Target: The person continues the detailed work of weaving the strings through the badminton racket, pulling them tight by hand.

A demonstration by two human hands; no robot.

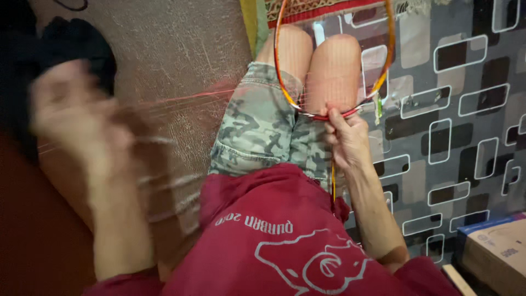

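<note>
An orange and red badminton racket frame stands head-up over my knees, its fine strings stretched across the hoop. My right hand grips the racket at the bottom of the hoop, where the thin shaft runs down toward my lap. My left hand is raised at the left and badly blurred. It pulls a thin reddish string that runs from the racket's lower rim out to it. I sit in camouflage shorts and a dark red shirt.
The floor covering at the right has a grey pattern of rounded rectangles. A cardboard box sits at the lower right corner. A brownish textured surface lies at the left, with a dark object at the upper left.
</note>
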